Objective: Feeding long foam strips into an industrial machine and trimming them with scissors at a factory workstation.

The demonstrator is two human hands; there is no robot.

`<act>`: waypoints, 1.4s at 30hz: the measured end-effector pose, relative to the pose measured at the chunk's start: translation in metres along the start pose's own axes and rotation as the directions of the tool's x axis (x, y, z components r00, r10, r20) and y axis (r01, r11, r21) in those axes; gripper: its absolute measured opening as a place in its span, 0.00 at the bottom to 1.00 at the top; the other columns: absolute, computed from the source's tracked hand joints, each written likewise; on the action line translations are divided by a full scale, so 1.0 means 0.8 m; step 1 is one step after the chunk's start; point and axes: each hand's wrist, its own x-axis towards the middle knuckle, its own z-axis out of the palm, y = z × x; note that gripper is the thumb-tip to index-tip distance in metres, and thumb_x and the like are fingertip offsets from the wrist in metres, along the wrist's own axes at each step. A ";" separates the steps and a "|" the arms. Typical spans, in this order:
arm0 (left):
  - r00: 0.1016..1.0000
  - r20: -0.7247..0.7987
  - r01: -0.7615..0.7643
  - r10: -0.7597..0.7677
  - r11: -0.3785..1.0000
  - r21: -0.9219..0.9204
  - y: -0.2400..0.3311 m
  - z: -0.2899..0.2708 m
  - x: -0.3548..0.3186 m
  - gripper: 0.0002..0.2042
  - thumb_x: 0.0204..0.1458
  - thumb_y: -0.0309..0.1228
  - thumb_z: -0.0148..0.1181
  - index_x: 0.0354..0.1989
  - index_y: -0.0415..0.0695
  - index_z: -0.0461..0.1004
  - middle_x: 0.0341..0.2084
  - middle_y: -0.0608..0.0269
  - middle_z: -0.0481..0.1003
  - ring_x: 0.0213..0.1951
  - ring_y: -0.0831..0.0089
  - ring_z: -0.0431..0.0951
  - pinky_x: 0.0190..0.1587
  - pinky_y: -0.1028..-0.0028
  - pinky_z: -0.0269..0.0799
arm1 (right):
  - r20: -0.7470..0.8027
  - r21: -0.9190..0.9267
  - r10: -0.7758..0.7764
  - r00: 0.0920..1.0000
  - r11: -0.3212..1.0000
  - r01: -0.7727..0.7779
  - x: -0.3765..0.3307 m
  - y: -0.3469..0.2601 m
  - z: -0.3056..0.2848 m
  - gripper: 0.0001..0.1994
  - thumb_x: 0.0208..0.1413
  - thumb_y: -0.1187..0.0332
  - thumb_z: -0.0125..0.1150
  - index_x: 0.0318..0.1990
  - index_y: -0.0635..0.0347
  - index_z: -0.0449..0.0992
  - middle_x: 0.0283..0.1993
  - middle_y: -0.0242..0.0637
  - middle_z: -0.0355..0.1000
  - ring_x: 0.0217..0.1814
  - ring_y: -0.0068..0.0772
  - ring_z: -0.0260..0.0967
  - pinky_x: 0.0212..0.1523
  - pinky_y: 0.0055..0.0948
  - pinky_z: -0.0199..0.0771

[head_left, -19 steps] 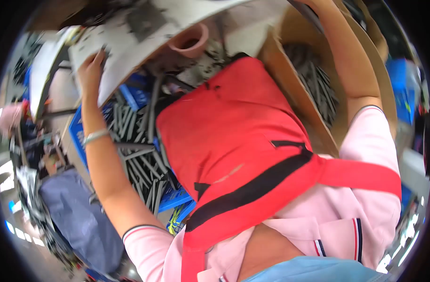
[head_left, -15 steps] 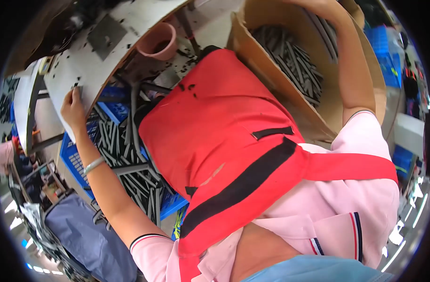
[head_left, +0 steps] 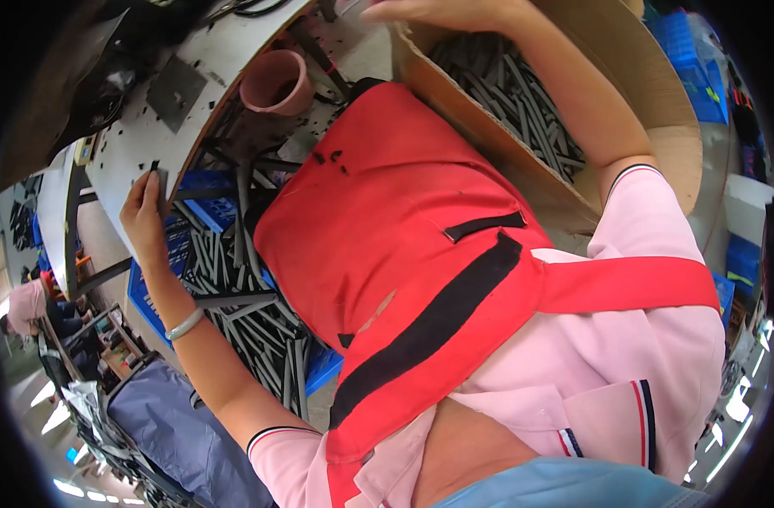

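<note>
My left hand [head_left: 145,212] is at the edge of a white worktable [head_left: 137,127], with its fingertips pinching a small dark strip [head_left: 155,172]. A pale bangle sits on that wrist. My right hand [head_left: 421,10] reaches across the top of the picture, over the corner of a cardboard box [head_left: 522,161] filled with dark grey rods [head_left: 514,85]. Its fingers are cut off by the picture's rim, so what it holds is hidden. A red apron [head_left: 404,229] over a pink shirt fills the middle.
A pink cup [head_left: 277,80] stands on the table among dark scraps. Below the table a blue crate [head_left: 162,254] holds several more grey rods [head_left: 251,322]. A grey-blue bag [head_left: 179,432] lies at lower left. Another person in pink [head_left: 27,305] is at far left.
The view has swung, so the table and box sit lower in the picture. My left hand stays at the table edge, now pinching the strip. My right hand has come toward the box's corner.
</note>
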 end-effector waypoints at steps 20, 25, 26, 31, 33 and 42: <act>0.912 0.090 -0.407 0.400 0.910 0.080 0.121 0.051 -0.005 0.12 0.54 0.32 0.63 0.38 0.35 0.79 0.24 0.70 0.76 0.27 0.84 0.69 0.28 0.81 0.64 | 0.051 0.547 -0.145 0.988 0.832 0.094 0.206 -0.088 0.152 0.10 0.59 0.63 0.58 0.37 0.63 0.77 0.28 0.23 0.68 0.29 0.14 0.62 0.33 0.17 0.65; 0.961 0.034 -0.275 0.273 0.958 0.078 0.115 0.051 0.048 0.14 0.51 0.37 0.62 0.37 0.38 0.80 0.25 0.59 0.79 0.28 0.74 0.75 0.34 0.73 0.70 | 0.033 0.616 -0.146 0.989 0.782 0.095 0.261 -0.075 0.161 0.10 0.60 0.63 0.57 0.36 0.61 0.75 0.28 0.22 0.64 0.29 0.14 0.60 0.34 0.16 0.62; 0.954 0.001 -0.297 0.299 0.949 0.109 0.115 0.050 0.054 0.13 0.51 0.37 0.62 0.37 0.39 0.80 0.24 0.59 0.79 0.26 0.75 0.75 0.33 0.73 0.70 | 0.033 0.653 -0.126 0.991 0.754 0.074 0.268 -0.075 0.162 0.09 0.61 0.63 0.56 0.36 0.61 0.75 0.29 0.22 0.65 0.29 0.14 0.59 0.35 0.15 0.62; 0.938 -0.087 -0.319 0.334 0.935 0.154 0.106 0.044 0.070 0.13 0.49 0.37 0.63 0.38 0.41 0.81 0.24 0.59 0.80 0.25 0.76 0.75 0.32 0.74 0.70 | 0.135 0.729 -0.057 0.989 0.682 -0.060 0.288 -0.082 0.163 0.08 0.62 0.66 0.54 0.34 0.61 0.73 0.26 0.29 0.67 0.27 0.20 0.63 0.31 0.24 0.65; 0.940 -0.101 -0.309 0.326 0.938 0.158 0.107 0.042 0.073 0.13 0.49 0.37 0.63 0.38 0.41 0.82 0.24 0.58 0.80 0.25 0.76 0.75 0.32 0.74 0.70 | 0.144 0.777 -0.055 0.988 0.624 -0.078 0.291 -0.080 0.171 0.09 0.63 0.66 0.53 0.32 0.59 0.73 0.25 0.26 0.65 0.26 0.18 0.60 0.30 0.22 0.63; 0.938 -0.132 -0.327 0.322 0.945 -0.025 0.106 0.058 0.097 0.12 0.49 0.35 0.63 0.36 0.38 0.81 0.23 0.56 0.79 0.26 0.73 0.76 0.32 0.73 0.71 | -0.007 0.979 -0.365 0.931 -0.194 -0.069 0.328 -0.010 0.205 0.06 0.60 0.68 0.55 0.37 0.61 0.75 0.29 0.36 0.73 0.30 0.36 0.72 0.33 0.33 0.73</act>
